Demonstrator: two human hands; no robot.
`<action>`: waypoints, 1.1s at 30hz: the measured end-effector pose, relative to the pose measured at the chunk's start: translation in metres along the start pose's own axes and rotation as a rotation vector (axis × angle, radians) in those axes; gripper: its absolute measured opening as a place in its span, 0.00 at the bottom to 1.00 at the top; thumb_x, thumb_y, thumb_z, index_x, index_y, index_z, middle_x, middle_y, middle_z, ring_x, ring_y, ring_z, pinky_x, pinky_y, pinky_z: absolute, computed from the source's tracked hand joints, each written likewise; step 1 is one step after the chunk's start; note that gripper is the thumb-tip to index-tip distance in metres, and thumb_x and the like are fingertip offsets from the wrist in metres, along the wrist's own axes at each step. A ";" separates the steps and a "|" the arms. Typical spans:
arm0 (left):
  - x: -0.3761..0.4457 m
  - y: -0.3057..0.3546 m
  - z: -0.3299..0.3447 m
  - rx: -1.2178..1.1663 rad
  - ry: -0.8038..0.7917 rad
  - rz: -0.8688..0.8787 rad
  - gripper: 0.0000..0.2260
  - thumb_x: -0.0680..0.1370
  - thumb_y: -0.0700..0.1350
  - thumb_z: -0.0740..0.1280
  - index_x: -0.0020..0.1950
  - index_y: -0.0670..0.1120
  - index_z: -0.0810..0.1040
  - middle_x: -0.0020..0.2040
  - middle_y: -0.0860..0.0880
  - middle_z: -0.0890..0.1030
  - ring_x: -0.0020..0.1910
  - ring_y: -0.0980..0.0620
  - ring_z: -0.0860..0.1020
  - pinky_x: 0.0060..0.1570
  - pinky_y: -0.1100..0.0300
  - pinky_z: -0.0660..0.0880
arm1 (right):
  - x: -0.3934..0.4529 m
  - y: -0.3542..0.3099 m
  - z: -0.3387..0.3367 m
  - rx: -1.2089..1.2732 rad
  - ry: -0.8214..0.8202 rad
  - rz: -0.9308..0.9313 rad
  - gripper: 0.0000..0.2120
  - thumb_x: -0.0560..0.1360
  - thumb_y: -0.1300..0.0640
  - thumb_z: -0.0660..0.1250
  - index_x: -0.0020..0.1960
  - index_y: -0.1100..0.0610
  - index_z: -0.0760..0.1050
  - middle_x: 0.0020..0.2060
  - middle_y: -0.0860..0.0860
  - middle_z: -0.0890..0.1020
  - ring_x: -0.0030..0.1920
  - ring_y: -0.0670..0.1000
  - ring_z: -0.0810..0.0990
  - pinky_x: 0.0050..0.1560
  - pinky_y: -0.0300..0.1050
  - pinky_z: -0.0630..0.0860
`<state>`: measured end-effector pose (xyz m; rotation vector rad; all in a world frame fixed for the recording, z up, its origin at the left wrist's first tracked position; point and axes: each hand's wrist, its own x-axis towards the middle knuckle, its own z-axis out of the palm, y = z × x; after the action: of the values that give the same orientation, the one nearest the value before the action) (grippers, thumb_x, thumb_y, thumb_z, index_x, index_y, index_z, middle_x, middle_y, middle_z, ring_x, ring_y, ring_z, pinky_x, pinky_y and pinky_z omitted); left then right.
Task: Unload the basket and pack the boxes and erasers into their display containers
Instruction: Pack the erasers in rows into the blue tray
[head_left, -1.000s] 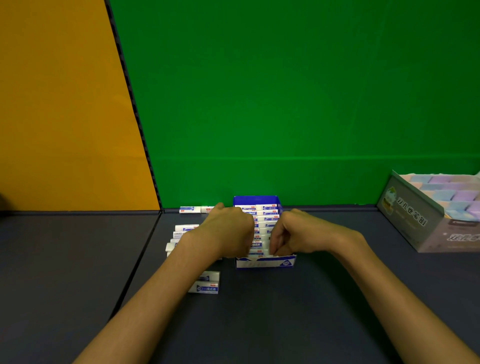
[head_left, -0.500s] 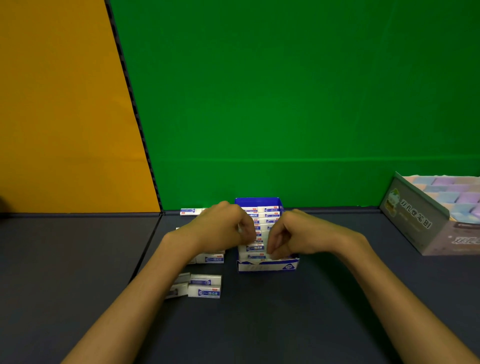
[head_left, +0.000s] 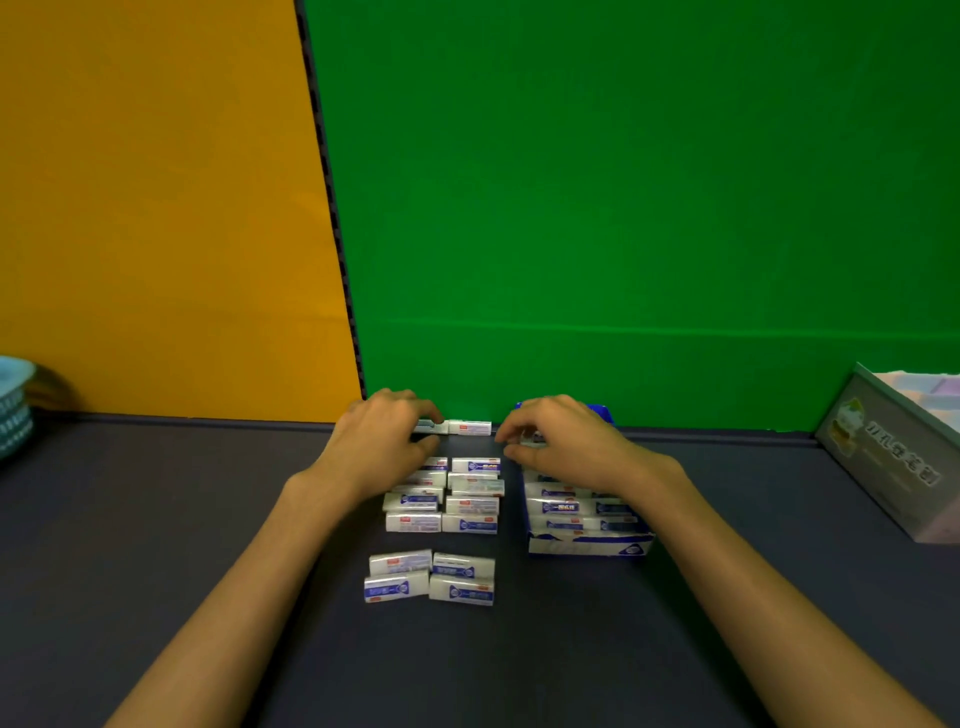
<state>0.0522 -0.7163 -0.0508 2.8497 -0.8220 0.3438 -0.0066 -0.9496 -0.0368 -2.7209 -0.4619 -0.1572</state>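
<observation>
A blue display box (head_left: 587, 546) right of centre holds rows of white-and-blue erasers (head_left: 558, 506). Several loose erasers (head_left: 471, 505) lie in a block to its left, and a smaller group (head_left: 460, 592) lies nearer me. Two more erasers lie at the table's back edge; my left hand (head_left: 384, 441) pinches the left one, beside the free one (head_left: 470, 427). My right hand (head_left: 563, 441) hovers over the back of the box, its fingers curled on a small white eraser.
A pale blue basket (head_left: 13, 405) shows at the far left edge. A grey display carton (head_left: 893, 462) with pastel boxes stands at the right. Orange and green walls close off the back of the dark table (head_left: 156, 519).
The view has shifted right to left, bringing the basket in. My left hand left the box and reached back to the erasers at the rear edge. My right hand moved toward the box's back.
</observation>
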 end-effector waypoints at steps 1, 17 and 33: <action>0.001 -0.004 0.003 0.003 -0.008 -0.010 0.13 0.80 0.54 0.65 0.63 0.54 0.77 0.58 0.51 0.80 0.58 0.48 0.76 0.54 0.51 0.74 | 0.005 -0.003 0.003 -0.027 -0.003 -0.006 0.09 0.78 0.54 0.68 0.57 0.50 0.82 0.50 0.44 0.83 0.50 0.44 0.79 0.53 0.43 0.76; 0.024 -0.032 0.039 -0.019 -0.008 -0.035 0.12 0.80 0.52 0.67 0.61 0.51 0.79 0.54 0.50 0.74 0.57 0.48 0.73 0.56 0.50 0.71 | 0.038 -0.009 0.028 -0.213 0.008 -0.050 0.08 0.79 0.51 0.67 0.54 0.49 0.83 0.49 0.46 0.84 0.52 0.50 0.76 0.56 0.49 0.72; 0.009 -0.040 0.038 -0.105 0.175 -0.075 0.15 0.80 0.49 0.67 0.66 0.51 0.75 0.58 0.51 0.80 0.58 0.49 0.74 0.53 0.53 0.69 | 0.061 -0.007 0.051 -0.380 0.024 -0.017 0.13 0.80 0.49 0.64 0.62 0.52 0.77 0.54 0.50 0.79 0.57 0.52 0.73 0.59 0.51 0.69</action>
<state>0.0876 -0.6958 -0.0888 2.6982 -0.6778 0.5156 0.0512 -0.9061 -0.0713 -3.0811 -0.4904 -0.3099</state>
